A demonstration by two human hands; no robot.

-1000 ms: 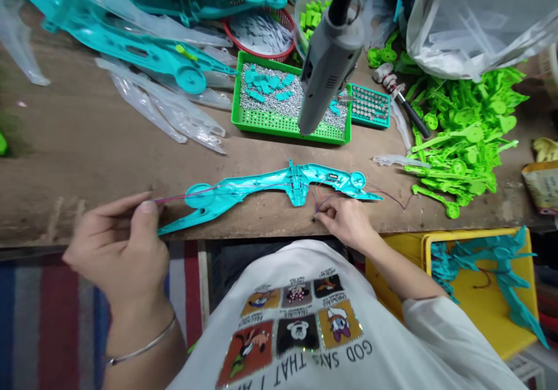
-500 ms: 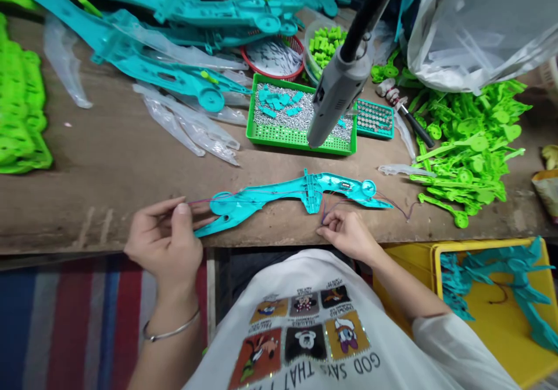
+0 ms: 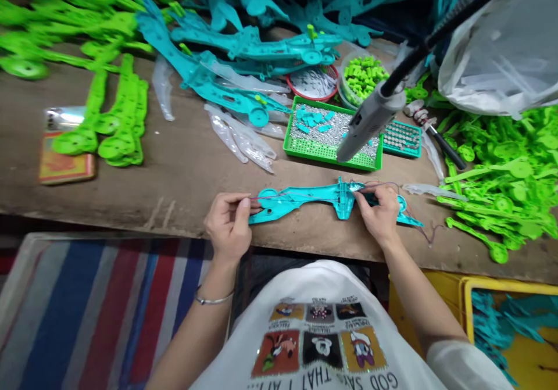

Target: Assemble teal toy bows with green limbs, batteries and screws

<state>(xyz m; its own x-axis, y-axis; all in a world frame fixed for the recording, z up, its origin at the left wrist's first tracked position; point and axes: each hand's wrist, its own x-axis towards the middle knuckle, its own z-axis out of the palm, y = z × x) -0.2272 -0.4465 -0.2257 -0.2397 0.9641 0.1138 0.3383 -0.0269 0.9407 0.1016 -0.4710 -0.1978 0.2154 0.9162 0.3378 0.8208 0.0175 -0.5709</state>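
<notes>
A long turquoise plastic half-shell lies hollow side up near the table's front edge. Thin red and blue wires run along it and trail off past its right end. My left hand is closed, thumb and fingers pinching the wires at the shell's left tip. Just right of the crosspiece, my right hand bends over the shell with its fingertips pinched together on the wires down inside it. That hand hides part of the shell's right half.
Behind the shell stand a green tray of small metal screws and a teal rack. A grey screwdriver hangs over the tray. Lime-green parts heap at right; turquoise shells lie behind. A yellow bin stands below right.
My right hand has risen from the wires below the crosspiece onto the shell, right of the crosspiece. My left hand keeps its pinch at the left tip. The view has swung left.
</notes>
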